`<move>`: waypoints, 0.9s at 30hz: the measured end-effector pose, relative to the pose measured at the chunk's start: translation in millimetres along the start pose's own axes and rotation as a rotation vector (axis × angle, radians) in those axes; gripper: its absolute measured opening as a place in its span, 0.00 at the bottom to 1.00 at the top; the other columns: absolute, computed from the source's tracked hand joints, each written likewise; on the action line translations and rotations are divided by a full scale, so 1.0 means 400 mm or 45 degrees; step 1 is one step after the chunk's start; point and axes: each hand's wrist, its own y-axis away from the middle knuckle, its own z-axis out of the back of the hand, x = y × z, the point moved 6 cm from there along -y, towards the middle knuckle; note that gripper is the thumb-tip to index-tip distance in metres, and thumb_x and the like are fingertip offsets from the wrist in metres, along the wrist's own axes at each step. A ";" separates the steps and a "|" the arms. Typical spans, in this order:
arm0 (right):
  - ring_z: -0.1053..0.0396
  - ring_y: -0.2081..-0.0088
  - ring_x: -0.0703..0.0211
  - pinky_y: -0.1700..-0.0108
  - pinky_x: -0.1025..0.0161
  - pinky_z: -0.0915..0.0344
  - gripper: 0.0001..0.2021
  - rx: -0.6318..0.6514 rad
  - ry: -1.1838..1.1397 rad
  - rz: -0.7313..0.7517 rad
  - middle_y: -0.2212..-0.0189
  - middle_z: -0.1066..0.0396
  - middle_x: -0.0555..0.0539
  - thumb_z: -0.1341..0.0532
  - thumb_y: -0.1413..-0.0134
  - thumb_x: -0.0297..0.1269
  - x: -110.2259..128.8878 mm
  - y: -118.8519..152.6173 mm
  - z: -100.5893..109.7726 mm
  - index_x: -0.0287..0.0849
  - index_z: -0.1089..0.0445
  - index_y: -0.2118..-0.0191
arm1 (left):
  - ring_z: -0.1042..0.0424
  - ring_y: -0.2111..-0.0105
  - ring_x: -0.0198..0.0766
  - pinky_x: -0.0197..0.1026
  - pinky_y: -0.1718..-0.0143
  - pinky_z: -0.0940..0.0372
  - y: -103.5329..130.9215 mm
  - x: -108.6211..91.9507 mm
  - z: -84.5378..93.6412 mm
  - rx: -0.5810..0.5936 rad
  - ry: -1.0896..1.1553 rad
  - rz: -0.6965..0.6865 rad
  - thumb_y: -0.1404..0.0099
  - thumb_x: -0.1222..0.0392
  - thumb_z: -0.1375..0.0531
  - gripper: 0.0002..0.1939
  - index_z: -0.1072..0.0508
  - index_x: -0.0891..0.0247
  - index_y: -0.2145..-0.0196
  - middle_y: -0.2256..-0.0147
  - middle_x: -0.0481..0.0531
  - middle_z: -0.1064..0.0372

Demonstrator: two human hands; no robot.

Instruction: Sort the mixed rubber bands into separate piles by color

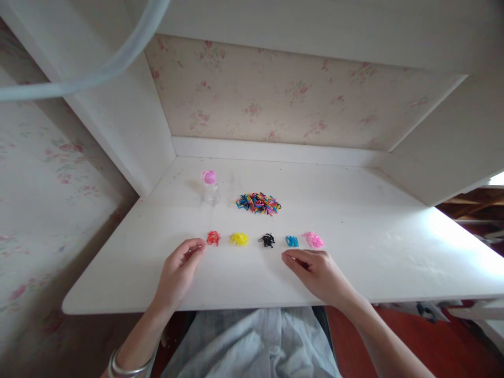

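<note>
Fingertips (202,243) are meeting, left and right; whether on anything, I cannot tell. The left hand (179,270) is flanking red rubber bands (213,238), the right hand (322,273) blue rubber bands (292,241); multicoloured rubber bands (259,203) are lying beyond.

Near front edge of surface (366,231), left hand (179,270) sits just beside red pile (213,238), right hand (315,270) just front of blue pile (292,241), yellow pile (239,239) and black pile (267,240) between; mixed-colour heap (259,203) farther back, pink-lidded clear container (210,185) toward back-left corner.
</note>
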 end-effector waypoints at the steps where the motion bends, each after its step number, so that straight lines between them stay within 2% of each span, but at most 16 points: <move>1: 0.34 0.76 0.65 0.73 0.69 0.41 0.19 -0.005 0.053 0.018 0.77 0.28 0.50 0.50 0.40 0.47 0.009 -0.018 0.012 0.46 0.24 0.66 | 0.41 0.78 0.28 0.30 0.80 0.48 0.000 0.000 -0.001 0.001 -0.036 -0.002 0.42 0.49 0.40 0.15 0.29 0.63 0.63 0.72 0.46 0.33; 4: 0.32 0.74 0.64 0.71 0.69 0.41 0.18 -0.036 0.226 0.001 0.74 0.26 0.50 0.50 0.40 0.46 0.007 -0.085 0.042 0.48 0.24 0.63 | 0.35 0.74 0.32 0.31 0.77 0.43 0.001 -0.001 0.000 -0.020 -0.084 -0.015 0.42 0.49 0.41 0.15 0.29 0.63 0.63 0.69 0.49 0.30; 6: 0.30 0.72 0.63 0.70 0.68 0.41 0.17 -0.042 0.359 -0.088 0.71 0.25 0.50 0.49 0.41 0.45 -0.018 -0.135 0.052 0.50 0.24 0.61 | 0.32 0.72 0.34 0.32 0.74 0.41 0.002 -0.001 0.001 -0.031 -0.106 -0.028 0.42 0.48 0.41 0.16 0.28 0.62 0.63 0.69 0.49 0.29; 9: 0.29 0.68 0.59 0.69 0.67 0.41 0.16 0.006 0.592 -0.269 0.68 0.24 0.48 0.49 0.42 0.44 -0.066 -0.200 0.052 0.53 0.24 0.59 | 0.31 0.70 0.35 0.33 0.69 0.38 0.003 -0.005 0.002 -0.032 -0.155 -0.061 0.42 0.48 0.41 0.15 0.28 0.62 0.63 0.68 0.49 0.28; 12: 0.28 0.64 0.54 0.66 0.64 0.40 0.17 0.068 0.750 -0.350 0.63 0.25 0.46 0.51 0.41 0.42 -0.099 -0.246 0.042 0.54 0.26 0.56 | 0.31 0.70 0.34 0.33 0.68 0.37 0.004 -0.009 0.003 -0.026 -0.195 -0.079 0.41 0.49 0.41 0.14 0.27 0.61 0.63 0.68 0.48 0.28; 16: 0.29 0.61 0.52 0.64 0.61 0.39 0.18 0.129 0.784 -0.332 0.60 0.26 0.45 0.52 0.41 0.43 -0.117 -0.280 0.023 0.55 0.27 0.54 | 0.31 0.69 0.35 0.33 0.68 0.37 0.003 -0.007 0.003 -0.016 -0.212 -0.081 0.41 0.48 0.42 0.15 0.28 0.61 0.63 0.67 0.48 0.28; 21: 0.29 0.62 0.53 0.65 0.63 0.40 0.19 0.153 0.779 -0.318 0.63 0.26 0.43 0.53 0.40 0.43 -0.129 -0.302 0.006 0.51 0.25 0.58 | 0.31 0.66 0.36 0.33 0.67 0.38 -0.001 -0.003 0.000 0.018 -0.231 -0.073 0.40 0.47 0.42 0.15 0.29 0.60 0.62 0.65 0.48 0.28; 27: 0.29 0.61 0.54 0.64 0.64 0.40 0.19 0.162 0.742 -0.323 0.61 0.26 0.43 0.52 0.40 0.45 -0.136 -0.315 -0.010 0.52 0.27 0.54 | 0.31 0.67 0.35 0.33 0.69 0.38 0.003 -0.005 -0.004 0.063 -0.264 -0.071 0.39 0.47 0.43 0.16 0.29 0.60 0.61 0.66 0.48 0.28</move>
